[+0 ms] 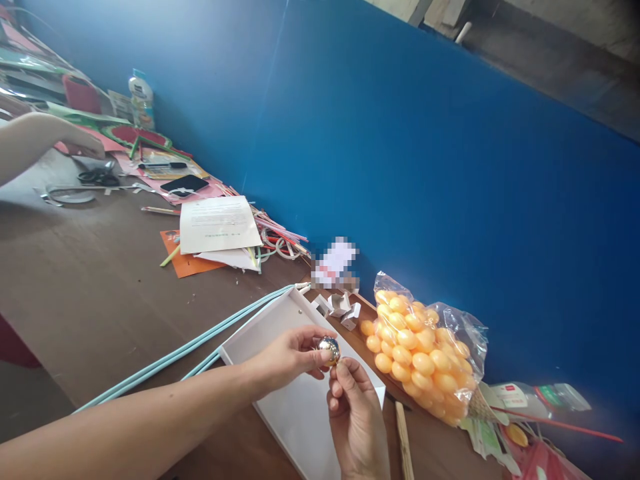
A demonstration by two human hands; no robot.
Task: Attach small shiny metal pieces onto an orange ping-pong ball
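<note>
A shiny metallic ball [329, 348] with silver and gold reflections is gripped by my left hand [285, 360], its thumb in front and its fingers behind. My right hand [356, 417] comes from below, thumb and index finger pinched together at the ball's lower right edge. Whatever lies between those fingertips is too small to make out. Both hands are above a shallow white tray [280, 333]. A small round speck [300, 311] lies inside its far corner.
A clear bag of orange balls [423, 353] leans near the blue partition [400, 167]. Small white boxes [340, 305], light-blue tubes [200, 340] and a wooden stick [404, 440] surround the tray. Further left lie papers [220, 223], a phone [185, 185], scissors [99, 175] and another person's hand [83, 142].
</note>
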